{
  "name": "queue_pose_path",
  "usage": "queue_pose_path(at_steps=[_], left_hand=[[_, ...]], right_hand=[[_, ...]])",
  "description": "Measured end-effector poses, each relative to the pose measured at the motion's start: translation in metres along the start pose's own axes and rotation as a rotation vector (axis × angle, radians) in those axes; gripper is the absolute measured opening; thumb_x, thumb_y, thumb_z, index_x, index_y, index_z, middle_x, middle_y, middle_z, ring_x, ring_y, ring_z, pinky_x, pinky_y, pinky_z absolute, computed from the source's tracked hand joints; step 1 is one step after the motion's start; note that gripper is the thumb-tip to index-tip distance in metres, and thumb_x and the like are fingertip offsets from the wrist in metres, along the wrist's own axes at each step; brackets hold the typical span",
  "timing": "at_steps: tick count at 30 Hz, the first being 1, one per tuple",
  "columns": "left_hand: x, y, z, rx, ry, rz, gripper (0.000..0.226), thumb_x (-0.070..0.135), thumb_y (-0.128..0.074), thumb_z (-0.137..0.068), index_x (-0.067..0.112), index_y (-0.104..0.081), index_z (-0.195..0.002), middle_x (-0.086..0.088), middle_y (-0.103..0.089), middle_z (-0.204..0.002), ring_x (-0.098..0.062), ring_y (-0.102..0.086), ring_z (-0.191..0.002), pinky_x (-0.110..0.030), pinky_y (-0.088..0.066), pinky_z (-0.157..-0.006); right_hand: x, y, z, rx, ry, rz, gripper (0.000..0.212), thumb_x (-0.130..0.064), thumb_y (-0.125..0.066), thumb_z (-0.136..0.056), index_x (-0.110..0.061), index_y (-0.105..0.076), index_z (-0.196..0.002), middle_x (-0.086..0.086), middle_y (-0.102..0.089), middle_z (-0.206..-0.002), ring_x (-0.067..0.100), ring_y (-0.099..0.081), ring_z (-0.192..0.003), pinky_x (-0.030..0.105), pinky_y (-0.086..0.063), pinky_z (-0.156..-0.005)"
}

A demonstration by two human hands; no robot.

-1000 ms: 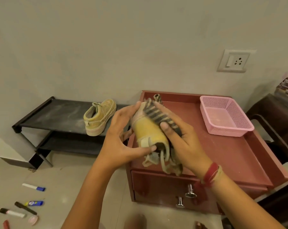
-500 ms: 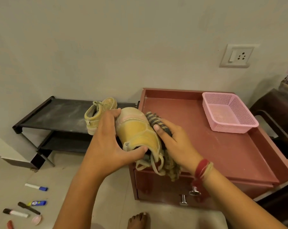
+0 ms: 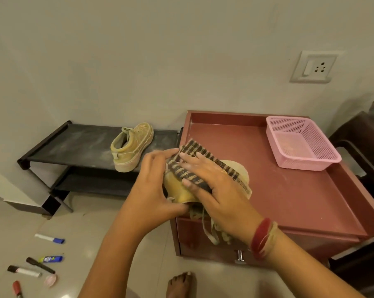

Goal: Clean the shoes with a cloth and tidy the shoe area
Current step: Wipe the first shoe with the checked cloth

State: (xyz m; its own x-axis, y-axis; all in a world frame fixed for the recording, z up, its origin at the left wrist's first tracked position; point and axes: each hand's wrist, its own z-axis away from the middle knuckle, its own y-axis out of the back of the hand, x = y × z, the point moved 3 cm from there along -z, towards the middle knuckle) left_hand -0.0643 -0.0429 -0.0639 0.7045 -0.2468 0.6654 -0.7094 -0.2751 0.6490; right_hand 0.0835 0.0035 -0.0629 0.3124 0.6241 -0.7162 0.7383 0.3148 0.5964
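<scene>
Floor, near left: markers [image 3: 31, 268] are scattered on the tiles, and a bare foot [image 3: 180, 284] is seen at the near edge.
Left hand [image 3: 154, 190]: the held shoe [image 3: 177, 190] is gripped, with fingers [image 3: 158, 157] curled over its far side and the thumb under its near edge.
Right hand [image 3: 220, 194]: laid flat on the cloth [image 3: 191, 147], with fingers straight and slightly spread to press it onto the shoe.
Cloth: striped dark and tan, draped across the held shoe.
Held shoe: yellow, kept over the near left corner of the red tabletop [image 3: 289, 190]; its laces [image 3: 212, 231] are hung past the drawer front.
Pink basket [image 3: 323, 160]: set at the tabletop's far right.
Shoe rack [image 3: 74, 145]: black, placed left of the tabletop; a second shoe [image 3: 131, 147] is stood on its top shelf.
</scene>
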Motion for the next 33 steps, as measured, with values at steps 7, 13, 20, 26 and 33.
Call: queue_pose_path(at_steps=[7, 13, 20, 26, 33], left_hand=[[-0.006, -0.015, -0.003, 0.030, 0.069, -0.107, 0.101, 0.054, -0.069, -0.051, 0.028, -0.030, -0.140, 0.012, -0.026, -0.123, 0.002, -0.037, -0.110, -0.013, -0.042, -0.084], [-0.008, -0.020, -0.001, -0.047, 0.178, -0.220, 0.108, 0.064, -0.067, -0.042, 0.030, -0.029, -0.138, 0.013, -0.018, -0.117, -0.015, -0.036, -0.112, -0.029, -0.045, -0.086], [-0.009, -0.025, -0.003, -0.092, 0.124, -0.214, 0.109, 0.054, -0.073, -0.046, 0.025, -0.028, -0.141, 0.013, -0.033, -0.127, -0.010, -0.043, -0.115, -0.028, -0.048, -0.086], [0.007, -0.031, -0.003, -0.020, 0.076, -0.281, 0.114, 0.045, -0.080, -0.052, 0.036, -0.013, -0.144, 0.011, -0.035, -0.131, -0.009, -0.037, -0.117, -0.030, -0.046, -0.074], [-0.001, -0.035, -0.003, -0.070, 0.110, -0.445, 0.099, 0.045, -0.077, -0.061, 0.027, -0.025, -0.143, 0.000, -0.029, -0.136, -0.021, -0.034, -0.124, -0.035, -0.050, -0.077]], right_hand=[[0.043, 0.016, -0.001, 0.037, -0.258, 0.217, 0.047, -0.051, -0.036, -0.093, -0.034, -0.044, -0.136, -0.013, -0.039, -0.146, 0.009, -0.020, -0.141, 0.040, -0.008, -0.119], [0.048, 0.016, 0.002, 0.078, -0.246, 0.438, 0.045, -0.052, -0.032, -0.094, -0.036, -0.045, -0.135, -0.015, -0.042, -0.144, 0.007, -0.025, -0.139, 0.043, -0.002, -0.117], [0.033, 0.001, 0.000, -0.051, -0.127, 0.198, 0.042, -0.047, -0.037, -0.096, -0.035, -0.045, -0.135, -0.018, -0.037, -0.146, 0.000, -0.023, -0.138, 0.037, 0.001, -0.117], [0.054, 0.019, -0.006, 0.061, -0.322, 0.327, 0.042, -0.046, -0.039, -0.097, -0.033, -0.045, -0.136, -0.016, -0.033, -0.149, 0.012, -0.016, -0.144, 0.050, 0.001, -0.117], [0.061, 0.029, 0.002, 0.078, -0.295, 0.482, 0.042, -0.048, -0.035, -0.097, -0.036, -0.042, -0.137, -0.016, -0.032, -0.149, 0.007, -0.021, -0.141, 0.044, -0.002, -0.118]])
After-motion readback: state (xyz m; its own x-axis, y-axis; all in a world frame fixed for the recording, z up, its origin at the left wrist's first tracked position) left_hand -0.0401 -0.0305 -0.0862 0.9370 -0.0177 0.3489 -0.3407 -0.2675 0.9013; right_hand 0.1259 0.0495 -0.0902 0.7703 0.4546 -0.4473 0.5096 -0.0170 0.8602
